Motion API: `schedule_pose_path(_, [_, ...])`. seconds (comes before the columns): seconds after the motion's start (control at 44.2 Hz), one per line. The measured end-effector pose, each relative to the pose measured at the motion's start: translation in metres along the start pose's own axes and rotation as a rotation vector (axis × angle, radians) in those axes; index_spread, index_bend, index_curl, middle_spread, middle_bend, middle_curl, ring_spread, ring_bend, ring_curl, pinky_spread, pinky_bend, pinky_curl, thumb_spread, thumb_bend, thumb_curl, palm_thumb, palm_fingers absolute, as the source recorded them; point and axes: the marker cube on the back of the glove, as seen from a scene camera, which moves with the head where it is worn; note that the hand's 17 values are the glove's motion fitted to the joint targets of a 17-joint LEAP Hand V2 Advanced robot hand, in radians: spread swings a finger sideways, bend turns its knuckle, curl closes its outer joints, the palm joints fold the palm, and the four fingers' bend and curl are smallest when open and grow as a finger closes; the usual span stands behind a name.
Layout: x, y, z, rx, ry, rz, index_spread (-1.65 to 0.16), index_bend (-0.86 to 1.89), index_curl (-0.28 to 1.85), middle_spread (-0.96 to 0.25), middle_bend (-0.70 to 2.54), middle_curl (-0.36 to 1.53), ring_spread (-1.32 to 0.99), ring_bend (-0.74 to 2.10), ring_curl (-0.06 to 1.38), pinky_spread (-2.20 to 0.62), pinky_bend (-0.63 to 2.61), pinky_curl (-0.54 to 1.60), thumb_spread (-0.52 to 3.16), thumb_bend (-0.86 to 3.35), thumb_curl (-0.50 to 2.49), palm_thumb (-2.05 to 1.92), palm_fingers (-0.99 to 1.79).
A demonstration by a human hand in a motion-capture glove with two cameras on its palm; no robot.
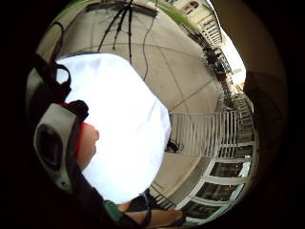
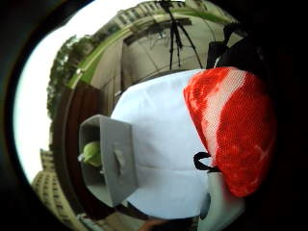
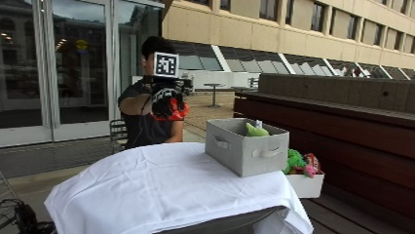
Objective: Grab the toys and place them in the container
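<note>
On the white-draped worktop (image 3: 162, 190), the grey fabric container (image 3: 246, 146) stood at the near corner, a green toy (image 3: 255, 130) poking out of it. Beyond, raised above the far edge, the gloved right hand (image 3: 165, 103) curled around a red toy (image 3: 178, 111). The container lay forward and down from that hand.

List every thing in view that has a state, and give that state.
Right hand: raised above the table, gripping a red toy.
Red toy: held in the hand, off the table.
Grey fabric bin: upright on the white tablecloth, open at the top.
Green toy: inside the bin, poking above its rim.
White box: beside the bin, lower down, holding green and pink toys.
</note>
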Motion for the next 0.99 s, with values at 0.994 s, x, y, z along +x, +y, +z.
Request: schedule_pose_path(0.994, [-0.294,0.151,-0.023,-0.032,-0.045,-0.408,-0.36,0.06,0.12,-0.44,0.44,0.62,-0.44,0.98,0.42,-0.44,1.01,0.38,0.95,-0.03,0.71,0.38,0.89])
